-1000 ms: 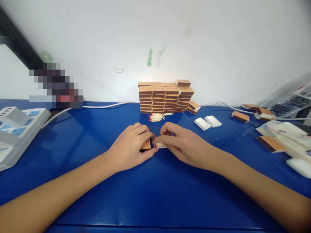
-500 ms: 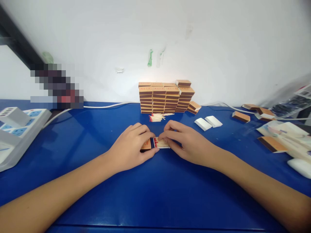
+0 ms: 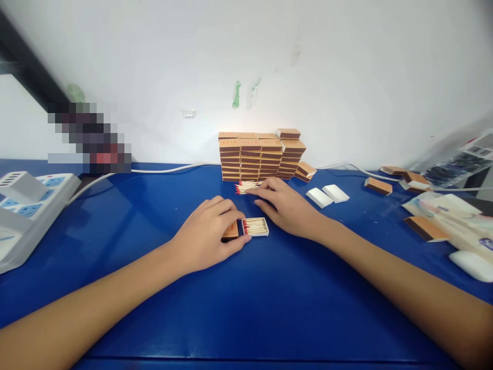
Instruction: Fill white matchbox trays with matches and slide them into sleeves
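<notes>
My left hand grips a matchbox on the blue table, thumb and fingers on its two sides. The white tray of that box is slid out to the right and holds several red-tipped matches. Beyond it lies a loose pile of matches. At the right side of that pile is my right hand, thumb and fingers apart, its index fingertip touching the matches. Whether a match lies under the fingers cannot be seen.
Stacked matchboxes stand against the wall behind the pile. Two white trays lie right of my right hand. Farther right are loose matchboxes and a plastic packet. A power strip sits at left, with a white cable running along the wall.
My right hand has moved from the open tray up and away to the loose match pile, its fingers now spread. My left hand stays on the matchbox.
</notes>
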A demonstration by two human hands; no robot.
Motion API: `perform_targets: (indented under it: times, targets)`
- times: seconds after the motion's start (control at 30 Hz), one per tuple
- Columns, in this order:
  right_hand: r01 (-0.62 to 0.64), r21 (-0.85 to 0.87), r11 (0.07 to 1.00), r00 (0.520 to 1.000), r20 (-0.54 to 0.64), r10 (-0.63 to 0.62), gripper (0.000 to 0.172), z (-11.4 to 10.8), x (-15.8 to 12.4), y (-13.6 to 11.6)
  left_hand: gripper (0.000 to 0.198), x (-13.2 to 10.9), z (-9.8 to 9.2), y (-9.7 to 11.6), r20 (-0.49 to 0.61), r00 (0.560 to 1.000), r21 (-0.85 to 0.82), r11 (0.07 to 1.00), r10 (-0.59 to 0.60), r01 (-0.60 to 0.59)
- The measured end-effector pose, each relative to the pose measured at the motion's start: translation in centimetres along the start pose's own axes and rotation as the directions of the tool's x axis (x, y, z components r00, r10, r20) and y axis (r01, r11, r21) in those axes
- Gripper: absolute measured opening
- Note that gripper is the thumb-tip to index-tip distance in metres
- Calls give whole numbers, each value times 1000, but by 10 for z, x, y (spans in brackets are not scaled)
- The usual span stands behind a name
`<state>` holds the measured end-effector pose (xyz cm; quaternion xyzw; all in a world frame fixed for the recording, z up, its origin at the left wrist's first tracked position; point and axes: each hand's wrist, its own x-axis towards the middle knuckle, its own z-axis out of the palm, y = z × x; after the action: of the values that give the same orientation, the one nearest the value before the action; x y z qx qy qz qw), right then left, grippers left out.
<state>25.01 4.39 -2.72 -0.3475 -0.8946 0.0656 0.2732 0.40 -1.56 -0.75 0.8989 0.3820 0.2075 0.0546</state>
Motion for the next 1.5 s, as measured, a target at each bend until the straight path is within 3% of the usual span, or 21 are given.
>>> perform_targets:
  times: [0.4, 0.77, 1.0, 1.13, 1.33, 1.5]
  targets:
    - [4, 33, 999, 999, -35, -3, 13, 6, 3, 1, 30, -1, -1, 0, -9, 1000, 1, 1000, 1, -1]
    - [-60, -1, 998, 996, 71, 60, 10, -1, 3, -2, 31, -1, -1, 0, 4, 1000, 5, 1000, -1, 1]
    - [-78, -5, 997, 990, 121, 78, 12, -23, -8, -30, 30, -1, -2, 3, -13, 999, 18, 999, -32, 32]
    - [-50, -18, 999, 985, 167, 52, 9, -23, -12, -42, 28, -1, -2, 3, -5, 999, 9, 999, -32, 32]
    - [-70, 30, 997, 988, 143, 65, 6, -21, -12, -38, 29, -1, -3, 2, 13, 999, 6, 999, -35, 35]
    - [-27, 22, 999, 1000, -2, 27, 11, -11, -5, -20, 28, 0, -3, 2, -4, 1000, 16, 999, -28, 28]
